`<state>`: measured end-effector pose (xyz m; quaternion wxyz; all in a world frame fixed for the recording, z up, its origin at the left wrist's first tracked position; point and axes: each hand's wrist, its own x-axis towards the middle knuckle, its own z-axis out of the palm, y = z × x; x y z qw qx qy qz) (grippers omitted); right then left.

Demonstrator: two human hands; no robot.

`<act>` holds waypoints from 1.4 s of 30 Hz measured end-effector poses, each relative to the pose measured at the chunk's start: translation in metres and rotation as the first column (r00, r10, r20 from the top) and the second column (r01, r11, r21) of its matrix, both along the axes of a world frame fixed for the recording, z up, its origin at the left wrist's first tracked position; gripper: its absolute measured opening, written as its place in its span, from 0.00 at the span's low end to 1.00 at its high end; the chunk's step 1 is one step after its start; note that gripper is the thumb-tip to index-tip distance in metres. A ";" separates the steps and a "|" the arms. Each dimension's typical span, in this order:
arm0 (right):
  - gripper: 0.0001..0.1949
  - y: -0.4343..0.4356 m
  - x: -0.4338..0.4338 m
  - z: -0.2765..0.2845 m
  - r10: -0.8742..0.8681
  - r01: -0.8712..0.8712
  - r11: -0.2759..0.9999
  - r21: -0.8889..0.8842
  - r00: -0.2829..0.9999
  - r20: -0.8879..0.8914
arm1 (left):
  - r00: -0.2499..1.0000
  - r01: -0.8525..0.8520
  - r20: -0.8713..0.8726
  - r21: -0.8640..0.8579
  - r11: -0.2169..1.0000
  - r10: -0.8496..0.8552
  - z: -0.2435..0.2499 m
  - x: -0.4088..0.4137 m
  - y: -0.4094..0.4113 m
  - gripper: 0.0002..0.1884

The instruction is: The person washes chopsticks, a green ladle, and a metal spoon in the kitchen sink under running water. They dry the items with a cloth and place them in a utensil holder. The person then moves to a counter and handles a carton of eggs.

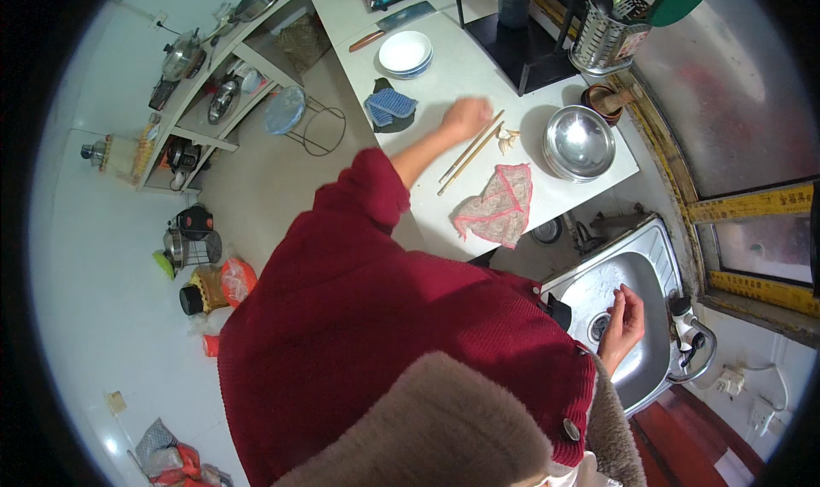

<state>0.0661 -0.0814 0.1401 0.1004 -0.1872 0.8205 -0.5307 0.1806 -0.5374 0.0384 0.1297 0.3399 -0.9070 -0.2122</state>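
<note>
My left hand [467, 119] is over the white counter [442, 231], its fingers curled and blurred; whether it holds anything is not clear. Just right of it lie two wooden chopsticks [471, 154], side by side, with garlic [507, 138] beside them. Nearer my body, a beige mesh cloth with pink edging [503, 205] lies crumpled. A folded blue cloth [391, 106] rests on a dark one, left of the hand. Over the steel sink [647, 365], my right hand [626, 323] has loosely bent fingers, with nothing visible in it.
Stacked metal bowls [580, 142], a mortar with a pestle [605, 99], a black rack [512, 48] and a utensil holder [605, 41] stand along the window side. White bowls [405, 52] and a cleaver [403, 16] are farther back. A faucet [701, 359] rises beside the sink.
</note>
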 end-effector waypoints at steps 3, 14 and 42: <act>0.08 -0.005 0.001 0.005 0.044 -0.044 0.998 0.036 0.999 -0.005 | 0.986 -0.124 0.118 0.046 0.991 0.118 -0.034 0.030 0.045 0.14; 0.07 -0.003 0.000 0.007 0.173 -0.163 0.979 0.120 0.982 -0.078 | 0.951 -0.289 0.112 -0.006 0.957 0.288 -0.066 0.049 0.076 0.08; 0.24 -0.101 0.117 -0.093 0.648 -0.651 0.757 -0.048 0.740 0.184 | 0.804 -0.580 0.182 0.454 0.676 0.567 -0.086 0.373 0.225 0.21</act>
